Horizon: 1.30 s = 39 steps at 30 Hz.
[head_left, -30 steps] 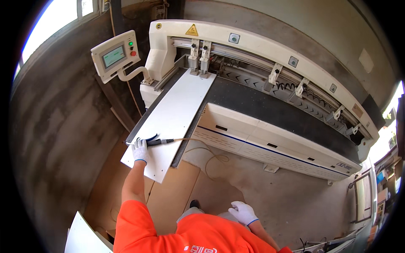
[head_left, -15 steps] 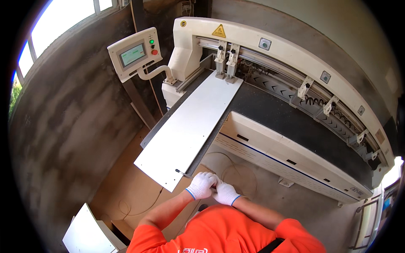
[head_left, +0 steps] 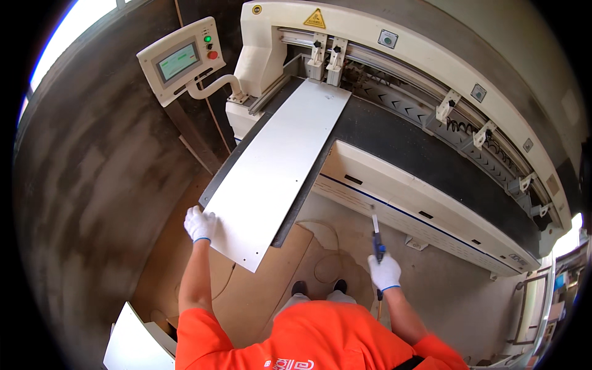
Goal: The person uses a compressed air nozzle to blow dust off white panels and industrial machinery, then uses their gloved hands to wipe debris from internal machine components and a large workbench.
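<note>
A long white panel [head_left: 280, 166] with small drilled holes lies on the black machine table, its near end jutting out past the table. My left hand [head_left: 199, 223], in a white knit glove, grips the panel's left edge close to that end. Off to the right, clear of the panel, my gloved right hand [head_left: 385, 272] is wrapped around an air blow gun [head_left: 377, 242] with a dark blue body. Its nozzle points away from me, and a hose hangs below the hand. The fingers under the grip are partly hidden.
The cream machine [head_left: 370, 37] spans the back, with two clamps [head_left: 325, 61] above the panel's far end. A control screen [head_left: 179, 63] stands at the left. Another white board [head_left: 139, 339] leans at lower left. Cardboard [head_left: 259, 290] covers part of the floor.
My hands have come apart: the left went to the panel's left edge, the right swung rightward with the blow gun. The two clamps look lifted off the panel. The view has shifted slightly.
</note>
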Available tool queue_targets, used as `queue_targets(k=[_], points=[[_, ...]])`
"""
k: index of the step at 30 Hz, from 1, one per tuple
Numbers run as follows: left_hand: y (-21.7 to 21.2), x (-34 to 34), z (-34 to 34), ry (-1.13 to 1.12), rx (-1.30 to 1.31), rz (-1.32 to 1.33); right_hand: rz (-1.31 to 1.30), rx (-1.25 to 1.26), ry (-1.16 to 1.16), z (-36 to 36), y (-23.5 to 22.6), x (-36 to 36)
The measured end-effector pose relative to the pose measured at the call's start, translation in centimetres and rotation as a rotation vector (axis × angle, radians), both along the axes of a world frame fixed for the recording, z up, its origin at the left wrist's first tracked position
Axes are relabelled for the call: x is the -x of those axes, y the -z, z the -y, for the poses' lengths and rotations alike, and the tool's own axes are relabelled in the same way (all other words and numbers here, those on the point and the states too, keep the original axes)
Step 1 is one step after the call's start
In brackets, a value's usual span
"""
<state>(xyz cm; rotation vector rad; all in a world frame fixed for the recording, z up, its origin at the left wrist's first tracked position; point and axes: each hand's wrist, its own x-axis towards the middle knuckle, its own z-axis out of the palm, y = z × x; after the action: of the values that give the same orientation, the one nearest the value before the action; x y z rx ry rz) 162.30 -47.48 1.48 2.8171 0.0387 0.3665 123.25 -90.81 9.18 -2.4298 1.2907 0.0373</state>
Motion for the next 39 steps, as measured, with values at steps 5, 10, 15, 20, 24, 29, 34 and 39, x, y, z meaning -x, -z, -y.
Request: queue_targets(k=[5, 10, 15, 20, 24, 29, 34, 39], points=[[1.3, -2.5, -2.2, 0.058, 0.281, -0.606, 0.088, -0.235, 0.207, 2.7, -2.4, 5.1], [2.5, 3.9, -1.7, 0.159, 0.306, -0.633, -0.148, -0.101, -0.252, -1.3, -4.3, 6.4], [3.6, 16.1, 1.4, 0.191, 0.576, -0.836, -0.089, -0.254, -0.236, -2.0, -4.0, 11.6], [3.2, 30.4, 7.9, 0.178, 0.672, -1.032, 0.091, -0.510, 0.077, -3.3, -1.1, 21.5], [2.7, 41.3, 14.8, 0.242, 0.695, -1.251, 0.285, -0.911, 0.225, -5.0, 3.7, 30.3], [3.3, 50.7, 24.9, 0.431, 0.780, -1.620, 0.536, -1.232, 0.678, -5.2, 7.4, 34.8], [4.1, 54.2, 31.4, 0.377, 1.168, -1.949, 0.684, -1.216, 0.964, -2.2, 1.0, 32.9], [2.6, 43.7, 39.7, 0.135, 1.528, -1.827, 0.757, -1.038, 0.988, 5.4, 6.2, 37.0]])
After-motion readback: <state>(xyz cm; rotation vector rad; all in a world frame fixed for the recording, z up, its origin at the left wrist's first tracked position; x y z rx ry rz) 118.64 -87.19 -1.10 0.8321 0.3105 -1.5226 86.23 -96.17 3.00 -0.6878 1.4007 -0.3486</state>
